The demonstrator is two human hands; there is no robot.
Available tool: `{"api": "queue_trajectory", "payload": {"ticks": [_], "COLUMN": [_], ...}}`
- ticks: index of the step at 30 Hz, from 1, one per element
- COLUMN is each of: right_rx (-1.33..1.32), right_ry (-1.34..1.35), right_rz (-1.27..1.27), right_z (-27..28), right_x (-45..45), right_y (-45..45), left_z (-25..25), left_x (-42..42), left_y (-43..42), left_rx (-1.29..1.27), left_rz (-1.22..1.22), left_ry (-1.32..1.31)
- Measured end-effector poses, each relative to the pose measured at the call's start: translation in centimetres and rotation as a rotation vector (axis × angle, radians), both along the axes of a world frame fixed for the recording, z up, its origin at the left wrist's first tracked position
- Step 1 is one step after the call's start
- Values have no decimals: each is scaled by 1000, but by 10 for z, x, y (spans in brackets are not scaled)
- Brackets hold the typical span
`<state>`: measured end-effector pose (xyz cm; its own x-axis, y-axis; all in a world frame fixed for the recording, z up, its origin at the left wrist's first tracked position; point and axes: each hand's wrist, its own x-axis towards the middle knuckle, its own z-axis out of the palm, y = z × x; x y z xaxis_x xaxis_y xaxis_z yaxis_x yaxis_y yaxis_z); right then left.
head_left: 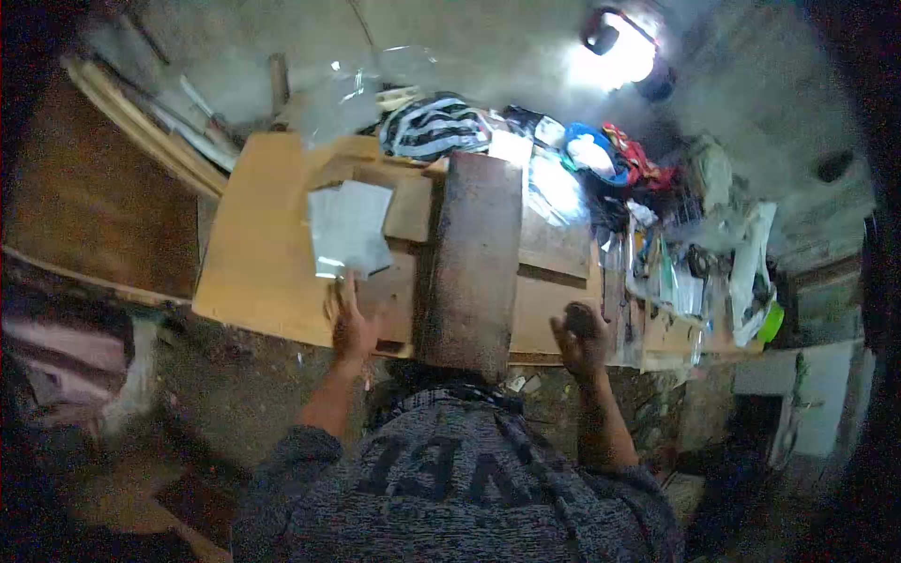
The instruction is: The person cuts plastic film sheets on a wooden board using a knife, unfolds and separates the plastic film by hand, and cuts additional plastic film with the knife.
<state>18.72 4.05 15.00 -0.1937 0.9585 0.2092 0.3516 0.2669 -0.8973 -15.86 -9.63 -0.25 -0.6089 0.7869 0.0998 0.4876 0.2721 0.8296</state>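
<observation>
A brown board (481, 253) lay between a spread left hand (355, 328) and a curled right hand (587, 352)

With the clock read from the middle of the view, the left hand was at 8 o'clock, its fingers fanned and the longest of them pointing to 12. The fingertips reached the near edge of some white sheets (349, 225) at 10 o'clock; whether they touched could not be told. The right hand, at 4 o'clock, had its fingers bent about a dark rounded object (580, 320), too blurred to name more closely. The brown board ran from 12 o'clock towards 6, its near end close to the person's patterned shirt (450, 497), which bore large dark letters.

Beneath lay the tan tabletop (251, 225), its bare stretch showing between 9 and 10 o'clock. Flat wooden panels lay on both sides of the board, one (408, 208) just right of the sheets and another (554, 249) above the right hand. A black-and-white striped bundle (434, 127) sat at 12 o'clock, behind the board's far end. At about 2 o'clock were a blue item (615, 169) and red cloth (627, 150), heaped together. A white plastic bag (751, 281) hung at 3 o'clock, with something bright green (771, 322) beside it. A glaring lamp (619, 58) shone at 1 o'clock.
</observation>
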Motion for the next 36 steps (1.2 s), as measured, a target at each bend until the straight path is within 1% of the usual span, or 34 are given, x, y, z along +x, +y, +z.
{"api": "queue_trajectory", "payload": {"ticks": [2, 3, 5, 6, 8, 11, 12, 14, 15, 17, 18, 19, 21, 22, 25, 26, 27, 29, 30, 32, 34, 35, 36], "right_rx": [138, 242, 276, 273, 488, 554, 550, 563, 560, 622, 616, 615, 600, 592, 525, 557, 560, 437, 440, 379, 314, 382, 354], "right_ry": [-386, -458, -678, -664, -709, -712, -700, -742, -731, -766, -870, -863, -952, -854, -782, -707, -700, -503, -496, -320, -348, -397, -350], "right_rz": [299, 379, 552, 543, 703, 756, 748, 835, 828, 893, 937, 935, 986, 977, 997, 977, 981, 879, 886, 682, 491, 415, 352], "right_z": [-21, -17, -22, -34, -69, -99, -104, -114, -124, -147, -144, -147, -153, -155, -153, -161, -158, -149, -145, -133, -121, -118, -114], "right_x": [6, 1, -3, 1, 5, 12, 16, 25, 30, 40, 45, 48, 52, 56, 62, 64, 62, 58, 52, 32, 3, -11, -30], "right_y": [19, 22, 28, 35, 52, 65, 68, 75, 79, 85, 86, 86, 87, 89, 92, 95, 101, 120, 135, 178, 223, 250, 273], "left_z": [19, 26, 35, 36, 36, 26, 26, 26, 24, 14, 14, 14, 14, 14, 18, 20, 23, 29, 31, 33, 31, 29, 28], "left_x": [37, 52, 80, 91, 108, 123, 126, 132, 134, 135, 137, 138, 139, 139, 141, 142, 143, 144, 144, 145, 143, 142, 141], "left_y": [0, 2, 6, 9, 14, 23, 25, 29, 29, 31, 32, 32, 32, 32, 33, 34, 34, 36, 36, 38, 40, 39, 39], "left_rx": [-89, -92, -204, -208, -162, -250, -304, -322, -332, -324, -309, -312, -373, -376, -392, -409, -425, -455, -481, -519, -553, -574, -593], "left_rz": [-123, -139, -267, -274, -396, -433, -432, -423, -407, -400, -388, -388, -381, -377, -382, -380, -379, -375, -378, -369, -358, -365, -372], "left_ry": [275, 291, 287, 301, 300, 307, 305, 350, 380, 358, 324, 329, 360, 363, 352, 345, 336, 320, 301, 280, 256, 270, 285]}}
